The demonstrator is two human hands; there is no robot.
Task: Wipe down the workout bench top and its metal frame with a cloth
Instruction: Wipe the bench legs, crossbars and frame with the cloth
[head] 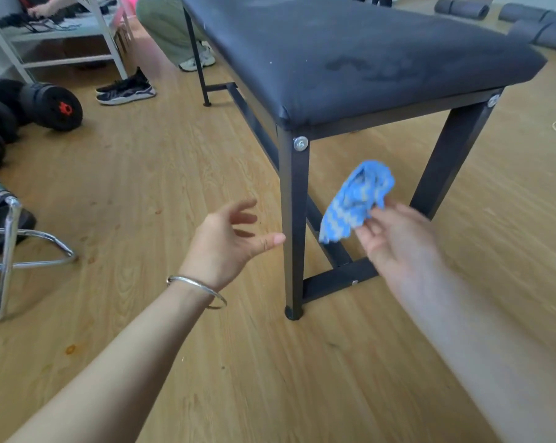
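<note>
The workout bench has a dark padded top [350, 52] with damp streaks near its front end, and a black metal frame. Its near front leg [294, 219] stands in the middle of the view, with a silver bolt at its top. A crumpled blue and white cloth [355, 203] hangs between the two front legs, pinched by my right hand [398, 241], which is blurred. My left hand [232, 241] hovers with relaxed, spread fingers just left of the near leg; its thumb tip comes close to the leg and holds nothing.
Black dumbbells [51, 105] lie on the wooden floor at the left. A chrome chair base [11, 251] stands at the left edge. Dark sneakers [126, 89], a white rack [62, 36] and a crouching person [168, 30] are behind. Rolled grey mats [526, 24] lie at the far right.
</note>
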